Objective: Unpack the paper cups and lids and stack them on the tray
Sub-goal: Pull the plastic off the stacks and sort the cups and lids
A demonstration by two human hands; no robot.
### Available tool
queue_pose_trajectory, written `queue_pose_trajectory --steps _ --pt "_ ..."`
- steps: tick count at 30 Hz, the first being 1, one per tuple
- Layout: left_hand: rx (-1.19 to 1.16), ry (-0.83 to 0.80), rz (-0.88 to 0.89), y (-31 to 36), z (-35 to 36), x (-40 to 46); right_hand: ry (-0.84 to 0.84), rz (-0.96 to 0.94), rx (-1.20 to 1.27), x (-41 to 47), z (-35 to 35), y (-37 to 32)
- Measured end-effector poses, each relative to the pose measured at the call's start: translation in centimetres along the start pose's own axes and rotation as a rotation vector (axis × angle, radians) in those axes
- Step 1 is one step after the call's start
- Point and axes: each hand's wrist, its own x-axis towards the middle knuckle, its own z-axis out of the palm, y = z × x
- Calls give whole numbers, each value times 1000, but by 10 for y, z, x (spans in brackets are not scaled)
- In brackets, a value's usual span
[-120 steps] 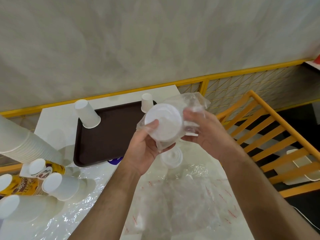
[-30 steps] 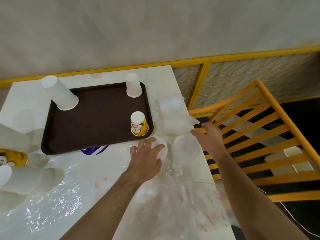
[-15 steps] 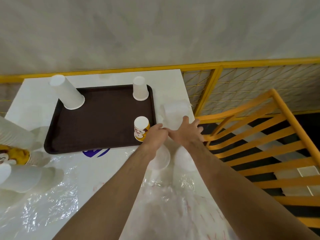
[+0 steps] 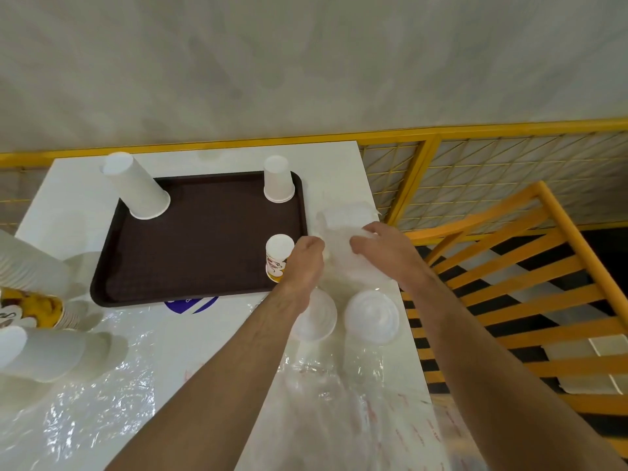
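Observation:
A dark brown tray lies on the white table. On it stand a tall stack of white cups, a short white cup stack and a printed yellow cup, all upside down. Right of the tray lies a clear bag of lids. My left hand and my right hand both grip this bag at its near end. Two piles of clear lids sit just in front of my hands.
Crumpled clear plastic wrap covers the near table. Sleeves of white and printed cups lie at the left edge. A yellow mesh railing and an orange wooden chair stand right of the table edge.
Four seconds ago both hands held a lid bag in the air. Since then lids were set on the table, and both hands reached forward and closed on the lid bag beside the tray.

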Motion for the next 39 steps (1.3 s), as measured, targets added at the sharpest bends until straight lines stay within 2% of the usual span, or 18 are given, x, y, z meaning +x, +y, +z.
queue_pose_trajectory --steps 7,13,16,19,23,26,30,32,35,37,39 --pt "-98 -74 62 10 -15 -25 -253 -39 591 -30 -43 -8" --pt "95 -168 174 26 -44 -54 -273 -104 924 -41 -57 -18" --pt "12 -182 231 33 -56 -69 -225 -147 1012 -47 -57 -27" --pt "-46 -75 396 42 -71 -81 -155 -177 1091 -54 -51 -37" --pt "108 135 702 53 -101 -93 -122 -131 1162 -63 -39 -47" --pt "107 111 797 61 -119 -104 -126 -69 1197 -70 -26 -57" --pt "3 34 759 65 -136 -115 -85 -8 1360 -77 -7 -73" --pt "20 8 679 65 -145 -117 -74 -3 1439 -81 2 -81" --pt "-70 -94 429 70 -158 -117 -56 -10 1508 -86 13 -89" --pt "-221 -242 232 75 -168 -115 -50 -16 1523 -89 18 -94" --pt "-240 -380 104 79 -177 -118 -58 -21 1521 -92 22 -99"
